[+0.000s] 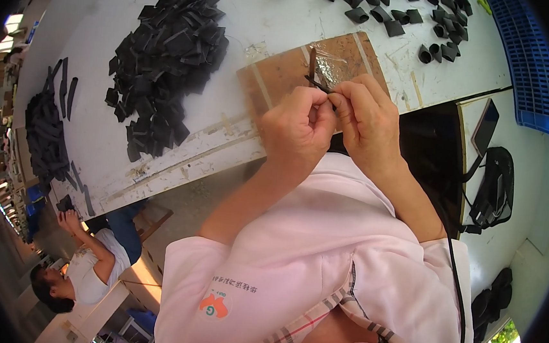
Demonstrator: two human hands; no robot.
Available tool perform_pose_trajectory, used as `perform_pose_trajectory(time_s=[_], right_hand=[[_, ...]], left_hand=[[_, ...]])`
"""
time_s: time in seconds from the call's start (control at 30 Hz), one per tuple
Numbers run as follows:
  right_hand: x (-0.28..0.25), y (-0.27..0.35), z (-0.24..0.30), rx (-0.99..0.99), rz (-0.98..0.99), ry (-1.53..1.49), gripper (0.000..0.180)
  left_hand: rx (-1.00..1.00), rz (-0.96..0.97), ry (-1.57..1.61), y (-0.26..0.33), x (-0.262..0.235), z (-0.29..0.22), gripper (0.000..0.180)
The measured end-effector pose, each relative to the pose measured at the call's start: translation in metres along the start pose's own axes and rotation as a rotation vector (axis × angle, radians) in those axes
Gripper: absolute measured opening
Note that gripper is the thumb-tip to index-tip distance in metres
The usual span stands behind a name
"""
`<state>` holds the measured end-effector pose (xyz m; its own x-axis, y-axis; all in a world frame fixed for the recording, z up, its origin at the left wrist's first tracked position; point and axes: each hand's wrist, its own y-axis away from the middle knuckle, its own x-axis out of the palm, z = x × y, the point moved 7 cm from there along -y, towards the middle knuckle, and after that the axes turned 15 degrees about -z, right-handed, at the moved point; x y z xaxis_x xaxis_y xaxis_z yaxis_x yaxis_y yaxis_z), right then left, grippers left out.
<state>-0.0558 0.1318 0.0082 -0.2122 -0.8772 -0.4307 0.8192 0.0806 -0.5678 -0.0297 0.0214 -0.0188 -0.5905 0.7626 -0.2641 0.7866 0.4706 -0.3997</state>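
A small thin black piece (319, 83) is pinched between my two hands above the near edge of the table. My left hand (296, 123) is closed, its thumb and fingertips meeting at the piece. My right hand (370, 120) is closed on it from the other side, fingers curled. Most of the piece is hidden by my fingers. Just beyond them lies a brown board (262, 83) with tape strips and clear film on it. A narrow brown stick (312, 63) shows on the board beside the black piece.
Flat black pieces are heaped (171, 54) on the white table (84, 137) at left, with black strips (45, 131) beyond. Rolled black tubes (396, 16) lie at the far right, near a blue basket (536, 82). A phone (485, 127) and black bag (493, 189) are at right. Another person (96, 261) sits lower left.
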Motion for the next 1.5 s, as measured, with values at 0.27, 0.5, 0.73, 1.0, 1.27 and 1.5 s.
perform_pose_trajectory(time_s=[0.27, 0.5, 0.73, 1.0, 1.27, 1.5], right_hand=[[0.012, 0.004, -0.023, 0.124, 0.007, 0.033, 0.005], [0.041, 0.032, -0.04, 1.277, 0.248, -1.178, 0.007], [0.032, -0.008, -0.012, 1.001, 0.335, -0.946, 0.021], [0.048, -0.031, -0.023, 0.812, 0.43, -0.912, 0.029], [0.032, -0.05, -0.021, 0.62, 0.4, -0.566, 0.029], [-0.005, -0.049, 0.011, -0.032, -0.005, -0.248, 0.034]], left_hand=[[-0.846, 0.017, 0.686, -0.003, 0.006, 0.033, 0.009], [-0.766, 0.156, 0.586, 0.0, 0.0, 0.023, 0.016], [-0.674, -0.007, 0.514, -0.025, -0.012, 0.017, 0.011], [-1.274, 0.454, 1.73, -0.025, 0.018, 0.011, 0.021], [-0.379, -0.056, 0.624, -0.052, -0.013, -0.007, 0.026], [0.179, 0.176, 0.412, -0.064, -0.013, -0.037, 0.014]])
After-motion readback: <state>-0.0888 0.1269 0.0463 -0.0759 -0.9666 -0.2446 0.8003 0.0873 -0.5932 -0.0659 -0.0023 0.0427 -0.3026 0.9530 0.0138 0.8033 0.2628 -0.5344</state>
